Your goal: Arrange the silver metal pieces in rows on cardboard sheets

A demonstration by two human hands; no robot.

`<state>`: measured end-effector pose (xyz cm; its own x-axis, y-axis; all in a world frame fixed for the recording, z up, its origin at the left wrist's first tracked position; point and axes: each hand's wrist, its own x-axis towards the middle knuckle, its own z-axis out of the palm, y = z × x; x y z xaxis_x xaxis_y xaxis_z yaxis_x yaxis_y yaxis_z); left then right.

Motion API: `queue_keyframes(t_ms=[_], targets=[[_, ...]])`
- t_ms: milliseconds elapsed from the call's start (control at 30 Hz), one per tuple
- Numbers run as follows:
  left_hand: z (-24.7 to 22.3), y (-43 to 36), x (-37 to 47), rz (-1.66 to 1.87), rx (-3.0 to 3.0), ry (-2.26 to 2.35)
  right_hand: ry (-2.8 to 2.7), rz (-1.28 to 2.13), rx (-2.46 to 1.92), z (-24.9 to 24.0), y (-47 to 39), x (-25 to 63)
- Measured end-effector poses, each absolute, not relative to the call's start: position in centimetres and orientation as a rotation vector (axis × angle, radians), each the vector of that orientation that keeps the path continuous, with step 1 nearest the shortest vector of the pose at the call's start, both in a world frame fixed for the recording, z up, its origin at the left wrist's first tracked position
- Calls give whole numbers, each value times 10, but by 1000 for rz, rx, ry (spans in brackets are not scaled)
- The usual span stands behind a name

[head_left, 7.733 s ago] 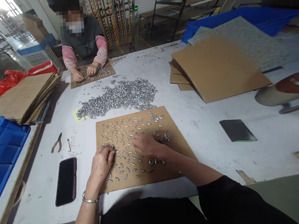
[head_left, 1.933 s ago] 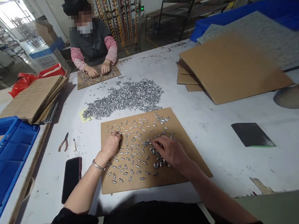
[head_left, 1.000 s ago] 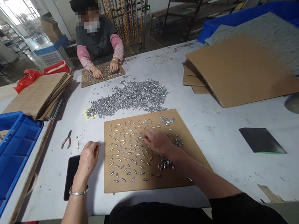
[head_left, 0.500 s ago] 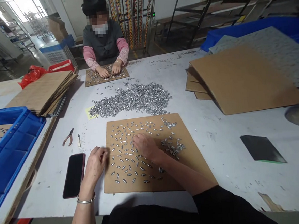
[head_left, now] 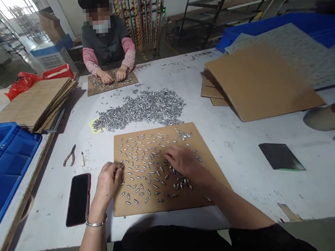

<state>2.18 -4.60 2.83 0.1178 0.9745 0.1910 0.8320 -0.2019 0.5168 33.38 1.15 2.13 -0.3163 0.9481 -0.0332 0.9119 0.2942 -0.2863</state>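
Observation:
A cardboard sheet [head_left: 214, 175] lies on the table before me. Many small spindle-shaped silver metal pieces [head_left: 144, 169] are spread over its left and middle, with a looser cluster [head_left: 183, 182] beneath my right wrist. My right hand [head_left: 183, 160] is over the right half of the sheet, fingertips drawn together low among the pieces; what they hold is hidden. At the sheet's left edge is my left hand [head_left: 109, 179], thumb and fingers pinched; something small may be between them, too small to make out. Beyond the sheet lies a large heap of the same pieces [head_left: 149, 107].
Left of me are a phone [head_left: 78, 199], pliers [head_left: 69, 155], a small white-handled tool [head_left: 82, 159] and a blue crate [head_left: 28, 146]. Stacked cardboard [head_left: 262, 82] and a dark flat piece [head_left: 281, 156] lie right. Across the table a co-worker [head_left: 108, 41] handles pieces on another sheet.
My right hand has moved right across the sheet, and the loose pieces on the right are now gathered differently, nearer its wrist. My left hand stays pinched at the left edge. The view has shifted slightly.

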Motion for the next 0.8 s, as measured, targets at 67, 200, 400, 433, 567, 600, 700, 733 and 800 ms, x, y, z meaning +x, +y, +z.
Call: queue_keyframes(t_ms=[67,200,400,433,567,600,700,733,800], targets=[[27,-40,34,691,2148,1712,-2462,451,-1764,21,7,336],[24,-30,53,629,2209,1622,-2457,509,-1803,27,2,339],[16,-26,53,638,2249,1594,-2450,476,-1853,37,-2,357],[15,-24,54,642,2256,1588,-2476,477,-1827,35,-2,357],[12,-13,70,638,2314,1493,-2513,456,-1737,20,2,339],[12,-9,76,624,2330,1473,-2513,450,-1708,17,4,332],[12,7,96,507,2390,1495,-2520,449,-1616,12,11,309],[12,12,101,438,2416,1516,-2528,453,-1594,12,14,302],[11,20,108,294,2462,1541,-2549,454,-1581,13,19,291]])
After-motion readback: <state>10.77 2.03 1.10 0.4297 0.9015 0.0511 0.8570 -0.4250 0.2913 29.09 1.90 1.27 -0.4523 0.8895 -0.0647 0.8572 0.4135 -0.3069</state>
